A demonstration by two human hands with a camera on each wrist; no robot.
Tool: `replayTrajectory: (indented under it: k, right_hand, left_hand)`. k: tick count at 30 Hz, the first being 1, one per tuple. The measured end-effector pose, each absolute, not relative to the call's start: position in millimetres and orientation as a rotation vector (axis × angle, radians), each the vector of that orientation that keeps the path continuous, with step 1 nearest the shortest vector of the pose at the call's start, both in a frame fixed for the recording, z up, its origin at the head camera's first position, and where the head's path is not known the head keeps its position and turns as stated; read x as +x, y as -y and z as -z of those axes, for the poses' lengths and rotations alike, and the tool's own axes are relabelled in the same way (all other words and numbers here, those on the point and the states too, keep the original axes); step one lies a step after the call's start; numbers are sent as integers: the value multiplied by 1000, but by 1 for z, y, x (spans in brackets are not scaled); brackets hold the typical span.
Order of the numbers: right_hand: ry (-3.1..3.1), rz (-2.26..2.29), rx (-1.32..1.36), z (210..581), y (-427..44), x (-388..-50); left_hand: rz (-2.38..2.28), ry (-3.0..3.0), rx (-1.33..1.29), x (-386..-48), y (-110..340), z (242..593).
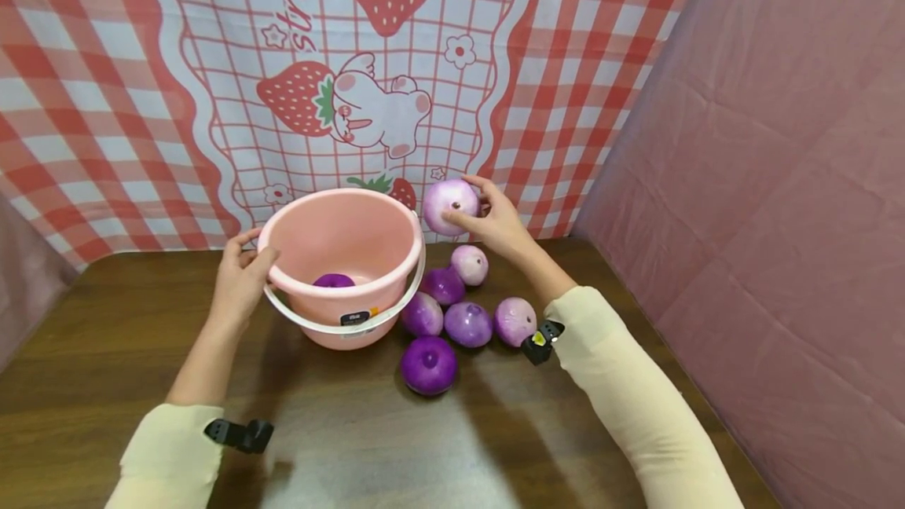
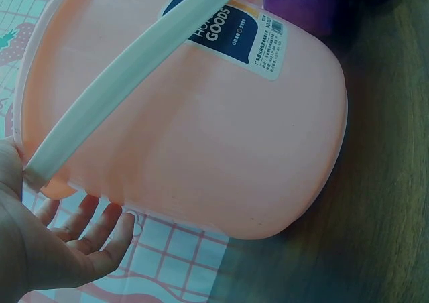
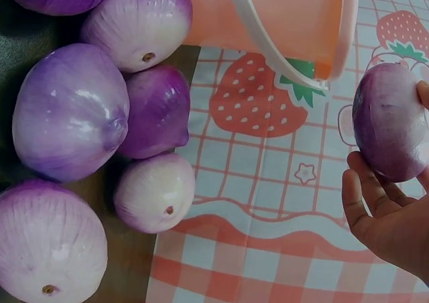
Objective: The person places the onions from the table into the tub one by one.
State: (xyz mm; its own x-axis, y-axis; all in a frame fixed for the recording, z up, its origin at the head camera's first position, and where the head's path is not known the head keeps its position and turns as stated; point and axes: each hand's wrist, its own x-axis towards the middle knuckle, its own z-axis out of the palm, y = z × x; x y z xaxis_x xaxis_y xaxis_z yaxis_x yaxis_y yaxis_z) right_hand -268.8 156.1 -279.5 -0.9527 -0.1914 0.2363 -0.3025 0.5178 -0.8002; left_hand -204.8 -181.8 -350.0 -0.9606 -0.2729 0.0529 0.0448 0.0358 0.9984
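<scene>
A pink bucket (image 1: 346,301) with a white handle (image 2: 127,75) stands at the back of the table, and a purple onion (image 1: 334,280) lies inside it. My left hand (image 1: 240,273) grips the bucket's left rim, thumb over the edge and fingers outside. To the right of the bucket, my right hand (image 1: 500,218) holds a pale purple onion (image 1: 449,206) in the air, level with the rim; the right wrist view shows this onion (image 3: 389,122) between thumb and fingers. Below that hand, several onions (image 1: 468,325) lie grouped on the table beside the bucket.
The brown wooden table (image 1: 339,430) ends at a red and white checked cloth (image 1: 580,85) with strawberries hanging behind. A pink cloth (image 1: 763,140) hangs along the right side. The nearest onion (image 1: 428,366) lies in front of the group.
</scene>
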Motion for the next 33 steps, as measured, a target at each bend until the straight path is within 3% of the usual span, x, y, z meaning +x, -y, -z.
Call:
replayTrajectory:
  k: [33]
  right_hand:
    - [2584,-1514,533,274,-111,-268]
  left_hand:
    - [1993,2086,239,-205,182,351]
